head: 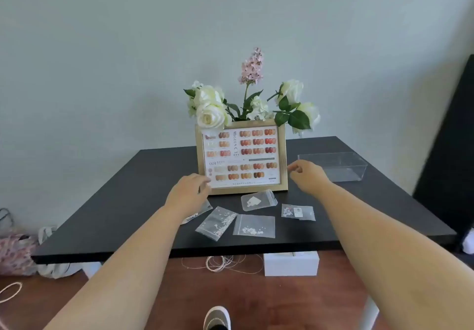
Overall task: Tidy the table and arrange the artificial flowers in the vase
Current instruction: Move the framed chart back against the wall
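Both hands, left hand (188, 188) and right hand (306, 175), reach loosely open, empty, toward the gold frame (241, 159); grip both side edges evenly (flowers (246, 103) crowd behind).

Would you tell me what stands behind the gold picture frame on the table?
Artificial flowers rise behind the picture frame: white roses and one pink spray. Their lower stems and any vase are covered by the frame, so a vase cannot be confirmed.

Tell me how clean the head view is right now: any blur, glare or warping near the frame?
Head view: soft overall, the small print on the picture frame unreadable; wide-angle warping bends the table edges; lighting even, no strong glare; the clear box reads faintly; left hand and right hand slightly blurred.
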Motion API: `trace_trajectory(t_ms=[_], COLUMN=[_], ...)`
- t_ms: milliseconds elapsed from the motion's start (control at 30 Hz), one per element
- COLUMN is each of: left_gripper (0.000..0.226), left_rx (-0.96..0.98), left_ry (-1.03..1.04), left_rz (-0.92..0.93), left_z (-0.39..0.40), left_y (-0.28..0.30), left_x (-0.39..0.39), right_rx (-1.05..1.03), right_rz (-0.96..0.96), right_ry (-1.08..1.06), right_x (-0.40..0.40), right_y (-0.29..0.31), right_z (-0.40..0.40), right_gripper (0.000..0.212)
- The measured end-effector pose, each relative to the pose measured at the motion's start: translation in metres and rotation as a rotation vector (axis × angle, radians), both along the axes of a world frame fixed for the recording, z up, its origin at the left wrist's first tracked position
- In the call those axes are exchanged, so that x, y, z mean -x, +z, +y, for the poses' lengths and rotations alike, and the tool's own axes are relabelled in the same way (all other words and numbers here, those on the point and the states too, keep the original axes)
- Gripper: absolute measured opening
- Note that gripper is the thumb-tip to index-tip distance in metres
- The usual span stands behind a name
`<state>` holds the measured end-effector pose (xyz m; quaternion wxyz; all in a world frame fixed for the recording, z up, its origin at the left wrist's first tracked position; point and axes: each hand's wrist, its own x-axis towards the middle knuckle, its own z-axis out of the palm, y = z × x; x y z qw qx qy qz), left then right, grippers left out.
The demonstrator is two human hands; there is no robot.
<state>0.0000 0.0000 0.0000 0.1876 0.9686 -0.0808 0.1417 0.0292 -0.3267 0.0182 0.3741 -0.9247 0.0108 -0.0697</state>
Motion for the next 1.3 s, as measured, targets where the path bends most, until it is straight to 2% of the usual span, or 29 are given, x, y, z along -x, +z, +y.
trace_trajectory(t_ms=[133,233,367,500,633,833,967,1300], left_gripper=[0.055,0.069,0.075,0.052,0.057,0.045,0.056,0.031], left_rx=[0.282,0.529,0.722,0.807,0.872,0.881,0.881,1.138], left_ry=[0.140,0.151,0.145,0.036,0.005,0.011,0.111,0.412], left_rz=[0.224,0.275,0.313,0.364,0.373,0.350,0.284,0.095], left_z=[0.014,0.015,0.019,0.015,0.011,0.022,0.045,0.158], left_y=[-0.021,-0.038,-0.049,-0.050,-0.044,-0.040,-0.041,-0.043], left_x=[-0.024,-0.045,-0.068,-0.075,-0.074,-0.063,-0.058,-0.033], right_rx=[-0.124,-0.314,-0.406,-0.375,-0.388,-0.417,-0.391,-0.289], right_rz=[0.083,0.124,0.116,0.071,0.052,0.026,0.033,0.094], right_ry=[-0.047,-0.103,-0.125,-0.163,-0.173,-0.138,-0.053,0.214], right_x=[-0.019,-0.037,-0.057,-0.063,-0.061,-0.065,-0.067,-0.078], right_y=[-0.017,-0.031,-0.053,-0.071,-0.072,-0.061,-0.054,-0.044], right_z=[0.015,0.026,0.030,0.020,0.015,0.027,0.052,0.147], right_gripper=[0.038,0.048,0.044,0.047,0.047,0.044,0.042,0.039])
